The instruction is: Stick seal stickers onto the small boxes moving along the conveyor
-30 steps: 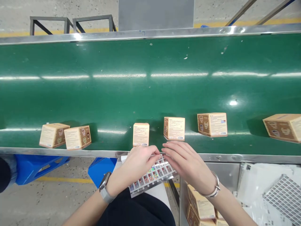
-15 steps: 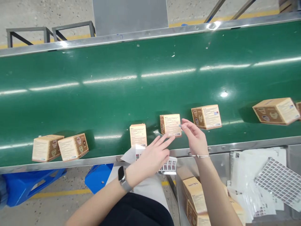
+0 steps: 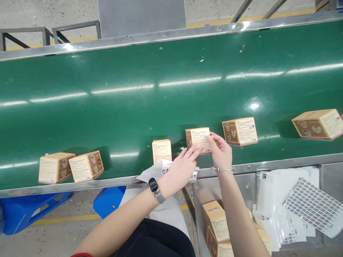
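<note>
A small cream-and-brown cardboard box (image 3: 199,137) lies on the green conveyor belt, its printed face towards me. My right hand (image 3: 221,150) is at the box's right edge, thumb and fingers pinched by a small blue sticker (image 3: 206,137) on that face. My left hand (image 3: 183,169) has its fingers stretched out, the tips touching the lower part of the box. Beneath this palm is a white sticker sheet (image 3: 154,172), which sticks out on both sides; the grip on it is mostly hidden. Left of the hands, another box (image 3: 162,149) is partly covered by the sheet.
More boxes stand on the belt: one box (image 3: 239,131) just right, another (image 3: 317,124) farther right, a pair (image 3: 85,166) at left. A metal rail (image 3: 112,182) edges the belt. Below right are stacked boxes (image 3: 215,217) and sticker sheets (image 3: 313,205). A blue stool (image 3: 108,201) stands below.
My right hand has moved in against the box's right edge, and the blue sticker now shows farther in on its face. My left hand and the sheet have shifted slightly right and up.
</note>
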A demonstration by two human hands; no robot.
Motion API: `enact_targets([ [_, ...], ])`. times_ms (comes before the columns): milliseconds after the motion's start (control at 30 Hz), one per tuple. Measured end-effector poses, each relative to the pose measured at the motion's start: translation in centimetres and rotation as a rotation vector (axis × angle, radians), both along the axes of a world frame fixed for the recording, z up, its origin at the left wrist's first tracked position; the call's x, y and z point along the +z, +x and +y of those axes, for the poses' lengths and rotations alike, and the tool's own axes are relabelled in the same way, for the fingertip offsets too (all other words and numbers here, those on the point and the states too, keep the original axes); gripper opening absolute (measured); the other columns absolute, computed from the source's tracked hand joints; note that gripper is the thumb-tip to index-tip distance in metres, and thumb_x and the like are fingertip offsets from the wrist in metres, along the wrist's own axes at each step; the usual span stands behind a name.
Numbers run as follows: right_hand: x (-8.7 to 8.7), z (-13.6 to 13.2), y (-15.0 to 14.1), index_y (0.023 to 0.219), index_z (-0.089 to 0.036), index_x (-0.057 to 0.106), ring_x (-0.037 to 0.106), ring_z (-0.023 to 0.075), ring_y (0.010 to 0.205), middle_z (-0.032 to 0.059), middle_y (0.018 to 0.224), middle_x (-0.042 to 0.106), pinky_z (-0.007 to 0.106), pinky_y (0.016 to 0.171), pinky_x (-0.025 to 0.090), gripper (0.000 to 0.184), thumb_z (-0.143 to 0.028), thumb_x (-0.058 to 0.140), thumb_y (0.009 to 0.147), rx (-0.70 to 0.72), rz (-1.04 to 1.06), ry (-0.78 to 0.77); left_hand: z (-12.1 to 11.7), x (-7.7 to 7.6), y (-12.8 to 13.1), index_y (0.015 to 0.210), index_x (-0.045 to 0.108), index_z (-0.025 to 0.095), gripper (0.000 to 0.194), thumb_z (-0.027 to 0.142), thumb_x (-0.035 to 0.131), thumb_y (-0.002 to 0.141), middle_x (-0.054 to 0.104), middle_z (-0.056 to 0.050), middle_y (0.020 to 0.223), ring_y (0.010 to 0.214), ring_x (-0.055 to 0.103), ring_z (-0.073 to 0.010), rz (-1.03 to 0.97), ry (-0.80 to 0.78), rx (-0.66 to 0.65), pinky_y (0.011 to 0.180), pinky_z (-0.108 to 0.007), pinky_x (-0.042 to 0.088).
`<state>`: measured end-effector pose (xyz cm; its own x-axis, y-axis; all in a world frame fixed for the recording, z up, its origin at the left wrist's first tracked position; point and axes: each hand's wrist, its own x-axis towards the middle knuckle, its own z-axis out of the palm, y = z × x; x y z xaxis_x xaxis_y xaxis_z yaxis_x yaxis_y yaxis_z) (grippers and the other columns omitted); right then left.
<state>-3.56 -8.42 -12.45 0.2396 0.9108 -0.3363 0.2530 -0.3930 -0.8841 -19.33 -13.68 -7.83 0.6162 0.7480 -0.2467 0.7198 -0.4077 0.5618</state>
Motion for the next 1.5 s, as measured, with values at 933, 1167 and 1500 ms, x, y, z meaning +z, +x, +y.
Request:
enact_targets([
  [933, 10.6, -4.9, -4.0, 0.108, -0.026, 0.066, 0.069, 0.0228, 0.097, 0.0069, 0.103, 0.072, 0.036, 0.082, 0.059, 0.020, -0.033, 0.058, 0.092, 0.790, -0.299, 0.313, -1.5, 6.4, -7.7, 0.090, 0.062, 0.021, 0.017, 0.027, 0.048, 0.099, 0.068, 0.002, 0.076, 0.067, 0.062, -0.0148, -0.269, -0.452, 0.308, 0.058, -0.025, 0.039],
  [1167, 11.4, -6.8, -6.1, 0.111, -0.025, 0.066, 0.075, 0.0176, 0.080, 0.0024, 0.093, 0.077, 0.028, 0.072, 0.062, 0.021, -0.031, 0.056, 0.094, 0.940, -0.160, 0.029, -3.2, 7.0, -12.3, 0.083, 0.062, 0.019, 0.010, 0.028, 0.059, 0.088, 0.063, 0.003, 0.072, 0.059, 0.055, -0.0116, -0.353, -0.717, 0.455, 0.053, -0.022, 0.036],
  [1500, 12.6, -7.3, -8.2, 0.097, -0.022, 0.065, 0.071, 0.0170, 0.083, 0.0041, 0.090, 0.075, 0.029, 0.075, 0.060, 0.014, -0.027, 0.052, 0.098, 1.049, -0.271, 0.243, -4.4, 7.3, -14.1, 0.081, 0.062, 0.021, 0.015, 0.023, 0.054, 0.092, 0.065, 0.004, 0.069, 0.060, 0.054, -0.0123, -0.209, -0.560, 0.378, 0.055, -0.023, 0.030],
])
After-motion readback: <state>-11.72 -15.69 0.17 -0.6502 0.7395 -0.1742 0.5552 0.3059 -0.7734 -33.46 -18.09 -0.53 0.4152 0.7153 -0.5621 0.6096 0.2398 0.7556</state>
